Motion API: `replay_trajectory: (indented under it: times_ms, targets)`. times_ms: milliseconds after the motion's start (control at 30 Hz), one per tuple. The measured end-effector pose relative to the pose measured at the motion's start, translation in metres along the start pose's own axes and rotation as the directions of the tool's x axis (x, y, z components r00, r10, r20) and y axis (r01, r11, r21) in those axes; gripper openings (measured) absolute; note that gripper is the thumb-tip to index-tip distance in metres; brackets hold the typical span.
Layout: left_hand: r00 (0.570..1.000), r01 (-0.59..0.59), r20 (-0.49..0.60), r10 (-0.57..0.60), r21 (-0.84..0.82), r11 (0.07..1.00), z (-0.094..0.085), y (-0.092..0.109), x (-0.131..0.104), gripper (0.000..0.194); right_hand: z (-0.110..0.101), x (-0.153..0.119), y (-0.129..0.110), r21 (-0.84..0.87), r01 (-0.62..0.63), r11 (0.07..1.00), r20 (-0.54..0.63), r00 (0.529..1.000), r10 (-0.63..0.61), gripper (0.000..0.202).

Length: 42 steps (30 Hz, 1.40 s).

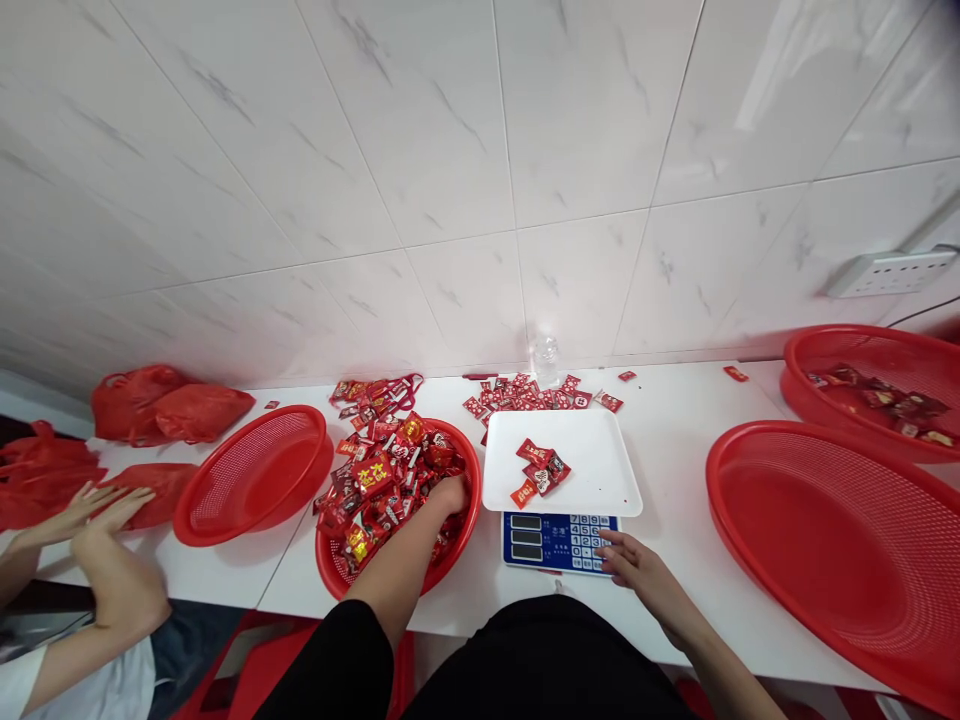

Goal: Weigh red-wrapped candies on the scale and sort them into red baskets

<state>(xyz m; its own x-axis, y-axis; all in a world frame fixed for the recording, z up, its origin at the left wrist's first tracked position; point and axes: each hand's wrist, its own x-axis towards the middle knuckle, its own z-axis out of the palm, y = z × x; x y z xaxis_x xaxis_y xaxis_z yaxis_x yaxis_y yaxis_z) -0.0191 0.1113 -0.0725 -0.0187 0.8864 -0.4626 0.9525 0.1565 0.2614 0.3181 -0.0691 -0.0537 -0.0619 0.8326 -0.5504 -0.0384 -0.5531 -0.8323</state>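
Observation:
My left hand (pixel 448 496) reaches into a red basket (pixel 471 465) heaped with red-wrapped packets; its fingers are hidden among them. Over the right end of the blue keypad of a scale (pixel 559 541) is my right hand (pixel 626 560), fingers spread and nothing held. The scale's white tray (pixel 592 460) carries a few red packets (pixel 545 470). Behind the tray, many small red packets (pixel 525 395) lie loose on the white table (pixel 671 400).
An empty red basket (pixel 262 470) stands left of the full one, near red bags (pixel 202 412) and another person's hands (pixel 112 507). At the right are a large empty basket (pixel 840 540) and one with packets (pixel 814 350). A clear bottle (pixel 547 355) stands by the wall.

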Motion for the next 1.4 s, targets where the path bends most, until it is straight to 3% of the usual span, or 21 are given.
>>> replay_trajectory:
  times_ms: [167,300,400,467,600,700,800,867,1000,1100,1267,1400]
  targets:
    - [0.993,-0.011,-0.115,0.004,-0.057,0.998,-0.012,-0.008,-0.005,0.014,-0.001,-0.002,-0.003,0.007,0.004,1.0,-0.001,1.0,-0.004,0.052]
    - [0.969,-0.012,-0.246,-0.022,-0.136,0.991,-0.034,-0.015,-0.015,0.021,-0.001,-0.002,-0.003,0.007,-0.001,1.0,-0.002,1.0,0.001,0.051]
    - [0.939,-0.049,-0.342,-0.025,-0.207,0.977,-0.05,-0.007,-0.025,0.029,0.001,-0.001,-0.004,-0.003,0.004,1.0,0.007,1.0,-0.004,0.051]
    - [0.942,-0.132,-0.335,0.014,-0.33,0.935,-0.054,0.008,-0.032,0.032,0.002,-0.001,-0.006,-0.012,0.007,1.0,0.015,1.0,-0.007,0.052]
    - [0.968,-0.244,-0.103,0.229,-0.591,0.769,-0.043,0.052,-0.037,0.036,0.005,-0.003,-0.01,-0.02,0.014,1.0,0.025,1.0,-0.014,0.053]
    - [0.967,-0.227,-0.005,0.256,-0.475,0.85,-0.028,0.082,-0.032,0.037,0.006,-0.004,-0.011,-0.016,0.022,1.0,0.018,1.0,-0.021,0.053]
    - [0.971,-0.238,-0.085,0.222,-0.33,0.914,-0.012,0.102,-0.026,0.047,0.004,-0.004,-0.01,-0.005,0.026,1.0,-0.002,1.0,-0.026,0.054]
    - [0.952,-0.301,-0.142,0.272,-0.249,0.921,0.0,0.11,-0.026,0.059,0.002,-0.004,-0.008,0.001,0.019,1.0,-0.018,1.0,-0.019,0.054]
    - [0.918,-0.393,-0.095,0.386,-0.063,0.918,0.025,0.122,-0.034,0.08,0.001,-0.007,-0.007,0.002,0.008,1.0,-0.035,0.999,-0.008,0.056]
    - [0.875,-0.477,-0.074,0.478,0.025,0.878,0.039,0.13,-0.038,0.081,0.004,-0.009,-0.008,0.014,0.027,1.0,-0.032,0.999,-0.026,0.053]
    - [0.829,-0.549,-0.121,0.546,0.007,0.836,0.038,0.134,-0.034,0.075,0.01,-0.01,-0.011,0.018,0.043,0.999,-0.033,0.999,-0.042,0.051]
    - [0.829,-0.52,-0.275,0.487,-0.059,0.852,0.022,0.114,-0.033,0.059,0.009,-0.007,-0.005,-0.019,0.042,0.999,-0.033,0.999,-0.043,0.053]
